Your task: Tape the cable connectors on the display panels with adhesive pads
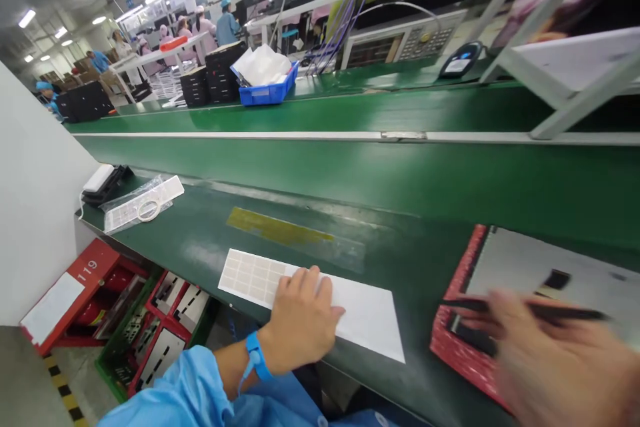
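Observation:
My left hand (305,320), a blue band at its wrist, lies with its fingers on a white sheet of pale rectangular stickers (253,277). The sheet's right half is bare white backing. My right hand (555,353), smeared by motion, is closed around slim black tweezers (560,312); blur hides their tips. Under that hand lies a flat grey panel (530,260) in a tray wrapped in red bubble film (455,327). A small black and tan piece (554,282) shows on the panel.
A yellowish strip (280,227) lies behind the sheet. Bagged labels with a tape ring (149,211) are at left. Beyond the white rail are a blue bin (267,90) and black trays (223,73). Red bins (163,347) stand below left. A white frame (570,107) rises at right.

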### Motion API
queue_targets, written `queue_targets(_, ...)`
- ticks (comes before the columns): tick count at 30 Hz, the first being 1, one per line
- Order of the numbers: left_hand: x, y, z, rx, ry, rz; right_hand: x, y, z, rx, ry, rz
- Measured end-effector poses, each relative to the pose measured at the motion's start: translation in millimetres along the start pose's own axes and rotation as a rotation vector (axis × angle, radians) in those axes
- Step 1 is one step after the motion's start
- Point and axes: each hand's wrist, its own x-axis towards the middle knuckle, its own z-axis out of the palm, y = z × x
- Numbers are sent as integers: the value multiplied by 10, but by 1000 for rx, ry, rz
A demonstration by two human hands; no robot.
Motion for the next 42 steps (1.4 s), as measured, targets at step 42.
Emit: queue_targets(42,-172,-788,-83,-290,94,-52,-328,501,1140,-359,-606,93)
